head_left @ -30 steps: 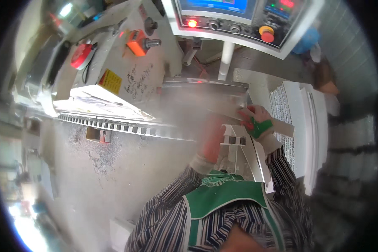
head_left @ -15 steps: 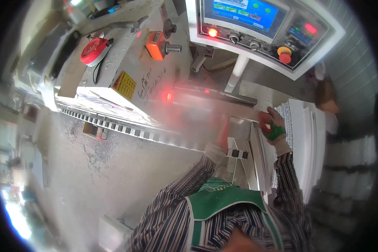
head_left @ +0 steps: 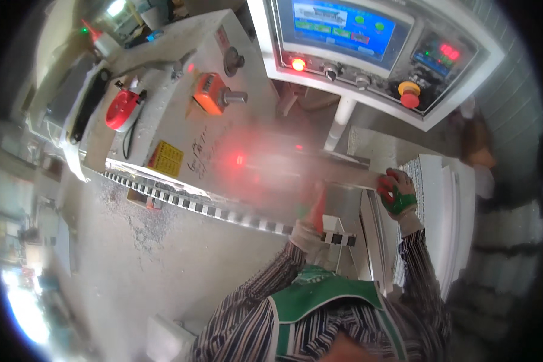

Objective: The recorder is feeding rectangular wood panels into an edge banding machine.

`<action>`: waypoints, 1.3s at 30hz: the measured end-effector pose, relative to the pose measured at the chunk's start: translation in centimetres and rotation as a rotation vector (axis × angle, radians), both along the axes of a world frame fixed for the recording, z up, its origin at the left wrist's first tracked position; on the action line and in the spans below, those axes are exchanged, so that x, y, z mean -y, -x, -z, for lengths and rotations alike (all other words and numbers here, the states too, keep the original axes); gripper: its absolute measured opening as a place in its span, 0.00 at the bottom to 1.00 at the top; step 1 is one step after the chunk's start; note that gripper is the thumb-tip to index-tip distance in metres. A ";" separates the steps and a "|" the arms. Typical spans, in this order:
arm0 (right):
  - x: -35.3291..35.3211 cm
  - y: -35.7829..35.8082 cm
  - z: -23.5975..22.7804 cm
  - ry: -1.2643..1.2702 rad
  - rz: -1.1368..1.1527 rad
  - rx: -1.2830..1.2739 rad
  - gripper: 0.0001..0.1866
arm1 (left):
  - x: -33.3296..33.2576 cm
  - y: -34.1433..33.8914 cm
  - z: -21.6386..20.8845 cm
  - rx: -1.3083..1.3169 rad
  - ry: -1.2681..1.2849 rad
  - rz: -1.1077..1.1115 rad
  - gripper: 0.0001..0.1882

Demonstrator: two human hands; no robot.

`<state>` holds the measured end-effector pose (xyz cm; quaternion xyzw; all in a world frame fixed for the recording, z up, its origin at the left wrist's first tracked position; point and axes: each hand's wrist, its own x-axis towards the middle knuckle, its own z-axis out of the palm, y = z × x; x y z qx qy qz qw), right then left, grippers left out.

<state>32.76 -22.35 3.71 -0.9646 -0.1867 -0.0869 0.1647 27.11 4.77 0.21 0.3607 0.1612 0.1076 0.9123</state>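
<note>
A narrow light-brown board (head_left: pixel 359 177) lies at the machine's near right end, its left part lost in a hazy red glare. My right hand (head_left: pixel 398 196), in a green and red work glove, is closed around the board's right end. Against the near side of the board is my left hand (head_left: pixel 312 217), gloved in red and white, pointing away from me. Glare blurs its fingertips, so their grip cannot be made out. Below the left hand runs the black-and-white conveyor track (head_left: pixel 247 219) along the machine's front edge.
A grey machine housing (head_left: pixel 187 120) carries an orange dial counter (head_left: pixel 210 93) and a red tape measure (head_left: pixel 122 110). Ahead stands a control panel (head_left: pixel 344 36) with a screen and a red emergency button (head_left: pixel 409 98). White panels (head_left: pixel 449 211) are stacked upright on the right.
The view has shifted slightly, so the machine sits lower and further left. Both hands stay at the board, with the right hand still at its end.
</note>
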 end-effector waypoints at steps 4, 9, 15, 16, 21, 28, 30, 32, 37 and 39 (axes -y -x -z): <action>-1.4 -0.3 0.6 -0.016 -0.034 0.020 0.22 | -1.4 0.2 -1.3 -0.123 0.096 0.071 0.34; -1.7 -0.6 0.5 -0.006 -0.039 0.021 0.23 | -1.9 -1.0 -1.3 -0.076 -0.004 0.032 0.33; -0.1 -0.1 1.3 0.031 -0.087 0.223 0.19 | -1.9 -0.8 -0.9 -0.081 -0.020 0.046 0.30; 0.2 0.0 1.6 0.042 -0.068 0.237 0.19 | -1.9 -0.8 -0.9 -0.085 -0.023 0.045 0.30; 0.8 0.2 2.2 0.123 -0.034 0.199 0.18 | -1.9 -1.0 -1.1 -0.109 -0.030 0.048 0.31; 0.4 0.2 1.3 0.057 -0.077 0.177 0.18 | -1.5 -1.3 -1.6 -0.171 0.000 0.024 0.31; 0.5 0.2 1.4 0.063 -0.073 0.131 0.18 | -1.3 -1.3 -1.4 -0.196 -0.069 0.014 0.31; 0.7 0.1 1.8 0.142 -0.045 0.133 0.17 | -1.3 -1.3 -1.1 -0.160 -0.097 0.012 0.31; 1.0 -0.4 2.3 0.072 -0.084 0.146 0.16 | -1.6 -1.3 -0.1 -0.071 -0.098 0.013 0.30; 1.0 -0.4 2.1 0.054 -0.092 0.156 0.16 | -1.7 -1.3 0.1 -0.054 -0.046 0.033 0.30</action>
